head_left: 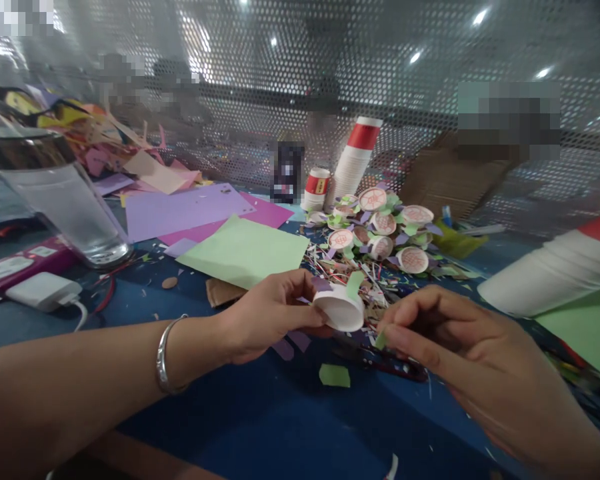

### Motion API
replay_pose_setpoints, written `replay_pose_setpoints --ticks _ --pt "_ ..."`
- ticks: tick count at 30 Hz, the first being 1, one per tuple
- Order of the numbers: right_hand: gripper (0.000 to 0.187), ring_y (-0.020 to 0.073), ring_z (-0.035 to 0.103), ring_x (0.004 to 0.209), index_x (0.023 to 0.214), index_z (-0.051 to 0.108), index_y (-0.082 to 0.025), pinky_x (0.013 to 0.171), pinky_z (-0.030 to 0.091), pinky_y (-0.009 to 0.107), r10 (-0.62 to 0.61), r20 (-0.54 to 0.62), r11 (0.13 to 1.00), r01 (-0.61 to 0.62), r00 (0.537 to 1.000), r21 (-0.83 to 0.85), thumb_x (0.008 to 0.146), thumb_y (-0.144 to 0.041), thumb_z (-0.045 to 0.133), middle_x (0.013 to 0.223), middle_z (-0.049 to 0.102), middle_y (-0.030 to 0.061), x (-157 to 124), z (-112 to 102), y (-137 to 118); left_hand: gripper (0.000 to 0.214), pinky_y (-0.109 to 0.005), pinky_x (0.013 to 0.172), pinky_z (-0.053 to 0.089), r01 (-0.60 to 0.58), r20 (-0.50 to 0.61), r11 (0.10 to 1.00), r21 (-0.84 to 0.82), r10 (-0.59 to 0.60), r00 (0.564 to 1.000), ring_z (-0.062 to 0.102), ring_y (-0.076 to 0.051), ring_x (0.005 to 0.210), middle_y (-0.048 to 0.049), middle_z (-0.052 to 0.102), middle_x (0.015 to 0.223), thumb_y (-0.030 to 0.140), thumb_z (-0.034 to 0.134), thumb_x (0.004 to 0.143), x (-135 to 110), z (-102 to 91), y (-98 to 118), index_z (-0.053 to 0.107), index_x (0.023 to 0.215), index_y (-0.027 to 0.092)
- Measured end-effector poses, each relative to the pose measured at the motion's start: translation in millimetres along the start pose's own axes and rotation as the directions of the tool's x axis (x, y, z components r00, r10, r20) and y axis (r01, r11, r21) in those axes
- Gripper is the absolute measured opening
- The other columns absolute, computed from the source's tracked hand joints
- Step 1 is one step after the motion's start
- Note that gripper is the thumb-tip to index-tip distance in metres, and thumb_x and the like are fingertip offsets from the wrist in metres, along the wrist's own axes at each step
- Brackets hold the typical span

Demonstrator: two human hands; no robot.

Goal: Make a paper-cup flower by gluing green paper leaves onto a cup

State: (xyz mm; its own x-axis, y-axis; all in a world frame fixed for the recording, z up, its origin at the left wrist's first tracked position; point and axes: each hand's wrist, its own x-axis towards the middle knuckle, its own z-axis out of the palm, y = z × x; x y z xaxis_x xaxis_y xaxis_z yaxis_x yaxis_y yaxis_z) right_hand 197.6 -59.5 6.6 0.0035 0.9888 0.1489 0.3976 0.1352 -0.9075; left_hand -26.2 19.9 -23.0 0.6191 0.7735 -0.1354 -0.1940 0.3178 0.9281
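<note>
My left hand (273, 310), with a silver bangle at the wrist, grips a short white paper cup base (341, 313) between thumb and fingers. The base is tilted, its hollow side towards me. A purple paper tab (322, 285) and a green paper tab (355, 285) stand on its upper edge. Just to the right, my right hand (460, 347) pinches a small green paper piece (381, 338), apart from the base. Below the hands, another green paper piece (335, 375) and some purple paper pieces (290, 345) lie on the blue table. Dark-handled scissors (393, 363) lie partly behind my right fingers.
Several tabbed cup bases (380, 223) are heaped behind paper shreds. Stacked paper cups (353, 157) stand beyond; more lie at right (550, 267). Green (250, 250) and purple sheets (180, 210), a glass of water (75, 200) and a white charger (45, 291) are left.
</note>
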Motion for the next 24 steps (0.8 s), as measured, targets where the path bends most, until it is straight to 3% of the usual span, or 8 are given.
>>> replay_pose_setpoints --ticks 4,12,24 --pt "0.019 0.0138 0.065 0.074 0.088 0.070 -0.028 0.059 0.053 0.020 0.023 -0.106 0.996 -0.014 0.994 0.086 0.085 -0.043 0.082 0.086 0.070 -0.0006 0 1 12 0.026 -0.027 0.075 0.056 0.023 0.062 1.000 0.012 -0.023 0.998 0.068 -0.012 0.079 -0.0005 0.071 0.086 0.010 0.081 0.073 -3 2.9 1 0.060 0.087 0.015" --pt "0.020 0.0130 0.063 0.069 0.084 0.069 -0.027 0.057 0.052 0.023 0.016 -0.141 0.992 0.002 0.990 0.124 0.084 -0.041 0.083 0.086 0.070 -0.0003 -3 4 12 0.031 -0.020 0.065 0.040 0.045 0.072 0.997 0.062 -0.049 0.996 0.065 -0.008 0.070 0.0029 0.072 0.077 0.012 0.085 0.072 -3 2.2 -1 0.058 0.087 0.017" --pt "0.024 0.0085 0.060 0.068 0.085 0.066 -0.027 0.060 0.052 0.017 0.100 -0.126 0.938 -0.051 0.987 0.344 0.082 -0.039 0.086 0.089 0.068 -0.0036 -1 13 5 0.035 -0.024 0.075 0.051 0.133 0.069 0.989 -0.070 -0.128 0.989 0.068 -0.010 0.074 0.0025 0.072 0.076 0.005 0.084 0.070 -8 13.1 0 0.053 0.082 0.017"
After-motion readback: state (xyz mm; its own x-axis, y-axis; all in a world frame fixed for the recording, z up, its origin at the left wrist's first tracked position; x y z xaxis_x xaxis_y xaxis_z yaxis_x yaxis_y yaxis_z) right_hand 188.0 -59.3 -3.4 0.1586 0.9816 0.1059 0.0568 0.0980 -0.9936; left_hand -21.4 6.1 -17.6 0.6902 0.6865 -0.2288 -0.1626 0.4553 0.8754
